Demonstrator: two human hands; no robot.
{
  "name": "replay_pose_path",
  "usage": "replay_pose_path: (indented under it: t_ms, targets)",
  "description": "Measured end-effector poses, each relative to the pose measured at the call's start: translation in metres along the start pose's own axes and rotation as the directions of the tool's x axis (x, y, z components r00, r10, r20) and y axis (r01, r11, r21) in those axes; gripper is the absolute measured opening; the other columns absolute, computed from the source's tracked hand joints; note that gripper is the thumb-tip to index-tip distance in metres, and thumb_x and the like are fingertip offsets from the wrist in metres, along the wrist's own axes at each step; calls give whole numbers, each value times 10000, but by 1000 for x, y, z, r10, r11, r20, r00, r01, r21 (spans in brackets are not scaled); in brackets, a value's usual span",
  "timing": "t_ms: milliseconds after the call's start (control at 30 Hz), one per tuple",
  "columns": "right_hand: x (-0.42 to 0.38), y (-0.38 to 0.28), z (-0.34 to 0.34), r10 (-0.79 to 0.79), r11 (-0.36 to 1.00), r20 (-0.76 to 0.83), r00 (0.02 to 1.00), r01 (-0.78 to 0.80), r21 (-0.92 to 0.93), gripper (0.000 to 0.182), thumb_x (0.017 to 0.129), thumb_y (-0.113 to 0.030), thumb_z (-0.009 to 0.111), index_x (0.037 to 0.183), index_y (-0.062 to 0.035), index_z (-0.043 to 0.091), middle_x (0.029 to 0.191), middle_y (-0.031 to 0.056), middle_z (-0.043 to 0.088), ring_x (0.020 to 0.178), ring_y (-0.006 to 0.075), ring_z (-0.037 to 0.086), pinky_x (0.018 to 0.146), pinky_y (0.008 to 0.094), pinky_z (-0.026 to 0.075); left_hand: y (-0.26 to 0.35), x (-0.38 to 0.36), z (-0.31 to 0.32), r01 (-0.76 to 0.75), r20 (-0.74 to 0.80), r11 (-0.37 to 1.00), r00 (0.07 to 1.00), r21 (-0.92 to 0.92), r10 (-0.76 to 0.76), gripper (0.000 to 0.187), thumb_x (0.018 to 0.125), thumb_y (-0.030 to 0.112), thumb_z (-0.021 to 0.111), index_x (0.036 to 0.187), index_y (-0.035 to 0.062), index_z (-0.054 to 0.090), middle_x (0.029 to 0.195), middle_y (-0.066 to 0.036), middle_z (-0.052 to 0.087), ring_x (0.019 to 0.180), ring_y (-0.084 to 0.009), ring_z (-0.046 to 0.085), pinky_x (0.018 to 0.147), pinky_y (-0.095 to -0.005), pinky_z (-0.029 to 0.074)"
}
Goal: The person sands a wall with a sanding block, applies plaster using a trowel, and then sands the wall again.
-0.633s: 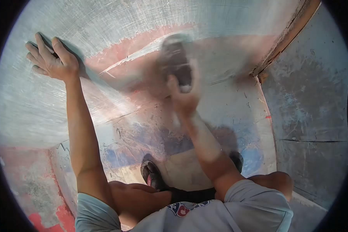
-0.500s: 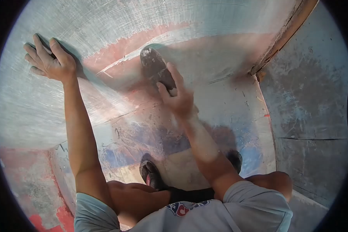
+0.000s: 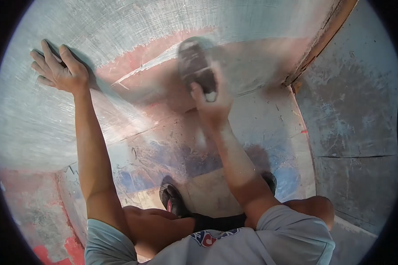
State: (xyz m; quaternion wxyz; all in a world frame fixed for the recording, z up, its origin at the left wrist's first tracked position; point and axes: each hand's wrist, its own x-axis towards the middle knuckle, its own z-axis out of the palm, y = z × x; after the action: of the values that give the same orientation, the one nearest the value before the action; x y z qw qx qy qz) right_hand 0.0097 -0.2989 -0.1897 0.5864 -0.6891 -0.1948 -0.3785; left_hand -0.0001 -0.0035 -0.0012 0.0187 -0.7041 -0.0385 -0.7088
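While the left hand (image 3: 59, 70) braces flat, fingers spread, on the curved wall (image 3: 119, 26), the right hand (image 3: 213, 108) clenches a dark sanding pad (image 3: 194, 64) against it.

We count two hands, our left hand (image 3: 59, 70) and right hand (image 3: 213, 108); one dark sanding pad (image 3: 194, 66), blurred so perhaps a block; and two shoes (image 3: 172, 201).
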Motion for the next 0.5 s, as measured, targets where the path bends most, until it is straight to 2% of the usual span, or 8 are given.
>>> replay_pose_path:
  t_ms: [33, 133, 167, 233, 300, 400, 467, 500]
  targets:
    - [0, 3, 2, 153, 985, -86, 984, -145, 90, 686, 825, -67, 789, 1435, 18, 488, 1290, 209, 632, 1072, 316, 668, 939, 380, 528, 0, 0, 0, 0, -3, 1000, 1000, 1, 0, 573, 1016, 500, 470, 1481, 169, 523, 1622, -190, 323, 1522, -437, 191, 1191, -643, -7]
    - [-1, -2, 11, 114, 994, -234, 966, -109, 31, 703, 833, -85, 787, 1449, 23, 467, 1341, 226, 598, 1078, 320, 667, 946, 382, 530, 1, 0, 0, 14, -7, 1000, 1000, -3, -14, 564, 996, 474, 506, 1473, 176, 534, 1626, -181, 322, 1519, -446, 193, 1198, -641, 4]
    - [-5, -8, 13, 76, 996, -144, 987, -67, 67, 690, 839, -102, 783, 1448, 6, 477, 1325, 217, 613, 1132, 333, 648, 969, 384, 523, 3, 0, 0, 16, -11, 1000, 1000, -8, -16, 563, 997, 473, 505, 1473, 174, 535, 1624, -182, 326, 1519, -445, 194, 1198, -641, 4]
    - [-10, -22, 5, 205, 962, 276, 939, -245, 117, 667, 836, -113, 781, 1435, -16, 504, 1310, 207, 631, 1174, 350, 629, 998, 399, 508, 6, 1, 2, 15, -15, 1000, 1000, -14, -15, 563, 997, 472, 504, 1472, 172, 536, 1622, -182, 330, 1519, -444, 194, 1198, -641, 4]
    - [-11, -17, 6, 115, 978, 274, 955, -158, 139, 639, 836, -122, 780, 1417, -32, 531, 1284, 198, 649, 1169, 356, 630, 1007, 404, 502, 5, 1, 0, 26, -11, 1000, 1000, -9, -26, 564, 991, 458, 506, 1474, 169, 535, 1618, -186, 337, 1519, -445, 194, 1197, -642, 5]
    - [1, -3, -2, 17, 999, -20, 1000, -17, -27, 639, 833, -109, 786, 1408, 0, 529, 1287, 202, 635, 1138, 331, 635, 969, 382, 514, 7, 0, -1, 49, -7, 999, 999, -24, -49, 568, 982, 444, 514, 1481, 174, 528, 1618, -187, 339, 1519, -446, 195, 1199, -637, 5]
    - [1, -19, 5, 401, 901, -221, 889, -340, 269, 673, 823, -116, 799, 1417, 14, 512, 1325, 201, 601, 1157, 333, 620, 961, 395, 509, 4, 1, -1, 64, -5, 998, 998, -12, -64, 566, 977, 437, 518, 1483, 185, 527, 1620, -186, 335, 1518, -447, 197, 1200, -634, 2]
    - [-10, -2, 14, 332, 935, -232, 914, -286, 209, 703, 813, -132, 814, 1426, 11, 502, 1353, 197, 577, 1160, 329, 619, 953, 403, 508, 4, 1, -1, 51, -3, 999, 999, -17, -51, 565, 977, 439, 518, 1484, 190, 527, 1620, -186, 335, 1518, -446, 198, 1199, -636, 1]
